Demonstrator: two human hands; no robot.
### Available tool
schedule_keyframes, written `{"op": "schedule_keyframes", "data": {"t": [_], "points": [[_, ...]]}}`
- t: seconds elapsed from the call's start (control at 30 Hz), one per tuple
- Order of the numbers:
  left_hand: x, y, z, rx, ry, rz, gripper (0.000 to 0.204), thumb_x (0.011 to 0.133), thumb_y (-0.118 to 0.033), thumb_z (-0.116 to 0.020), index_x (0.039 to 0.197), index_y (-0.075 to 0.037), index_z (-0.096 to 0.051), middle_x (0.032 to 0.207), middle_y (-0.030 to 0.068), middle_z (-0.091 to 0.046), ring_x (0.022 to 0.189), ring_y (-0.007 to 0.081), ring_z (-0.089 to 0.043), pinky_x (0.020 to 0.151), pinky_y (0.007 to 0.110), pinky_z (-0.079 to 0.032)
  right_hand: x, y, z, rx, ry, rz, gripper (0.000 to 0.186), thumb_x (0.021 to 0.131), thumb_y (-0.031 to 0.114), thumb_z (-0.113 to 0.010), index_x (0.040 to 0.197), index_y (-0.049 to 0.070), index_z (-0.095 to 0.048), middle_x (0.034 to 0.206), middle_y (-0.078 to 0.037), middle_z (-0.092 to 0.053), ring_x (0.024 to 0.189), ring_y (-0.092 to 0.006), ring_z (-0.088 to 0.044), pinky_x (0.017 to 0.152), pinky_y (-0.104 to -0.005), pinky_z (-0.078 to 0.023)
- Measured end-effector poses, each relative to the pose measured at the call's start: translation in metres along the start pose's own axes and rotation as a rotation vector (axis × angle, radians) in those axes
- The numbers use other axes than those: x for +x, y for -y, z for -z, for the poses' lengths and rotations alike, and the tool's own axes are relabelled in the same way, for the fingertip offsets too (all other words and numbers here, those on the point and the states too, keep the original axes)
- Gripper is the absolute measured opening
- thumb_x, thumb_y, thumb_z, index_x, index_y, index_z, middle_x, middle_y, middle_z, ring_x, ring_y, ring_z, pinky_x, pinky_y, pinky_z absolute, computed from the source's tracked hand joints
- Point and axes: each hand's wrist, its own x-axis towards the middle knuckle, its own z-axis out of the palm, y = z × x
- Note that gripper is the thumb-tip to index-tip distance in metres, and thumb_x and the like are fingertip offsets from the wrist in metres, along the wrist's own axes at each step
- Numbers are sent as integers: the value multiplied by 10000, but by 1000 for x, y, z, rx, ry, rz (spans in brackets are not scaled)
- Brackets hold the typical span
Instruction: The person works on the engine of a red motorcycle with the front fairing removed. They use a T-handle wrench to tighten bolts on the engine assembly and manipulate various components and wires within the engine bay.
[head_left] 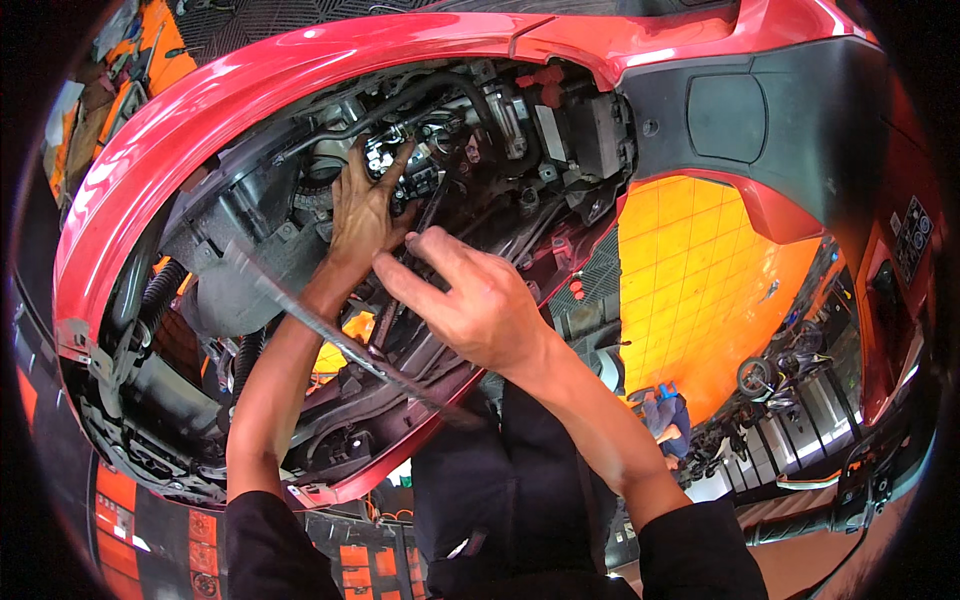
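My left hand (362,212) reaches into the exposed engine bay of a red scooter. Its thumb and fingers are spread around shiny metal engine parts (385,160), touching them. Close by on the right is my right hand (475,300), fingers curled and pressed together; what they hold, if anything, is hidden. A long thin bar (335,340), smeared by motion, crosses above my left forearm and ends below my right hand. It resembles the crossbar of a T-handle wrench, but its kind is not certain. A dark rod (435,205) slants down from the engine parts between my hands.
The glossy red body panel (300,60) curves around the bay. A black battery-like box (592,135) and hoses sit at its right end, beside the grey floorboard (728,115). A person (665,425) and parked motorbikes (780,375) are beyond, near the orange floor (690,280).
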Motion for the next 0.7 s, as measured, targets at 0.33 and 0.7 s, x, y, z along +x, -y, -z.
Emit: {"op": "schedule_keyframes", "data": {"t": [0.33,0.7], "points": [[-3,2,3,105,30,33,870,805,-253,-838,1588,-290,-461,1537,305,-339,1344,494,-466,1081,567,-426,-2,-5,6,-6,-52,15,350,843,4,-656,1185,-51,-699,1179,-222,-689,1050,-335,-738,834,-364,-643],[-2,1,1,198,49,-19,909,881,-341,-790,1651,-303,-311,1560,335,-333,1229,488,-565,1041,547,-479,-5,-10,10,4,-24,29,436,771,39,-651,1191,-68,-692,1161,-213,-700,927,-320,-720,823,-361,-615]]}}
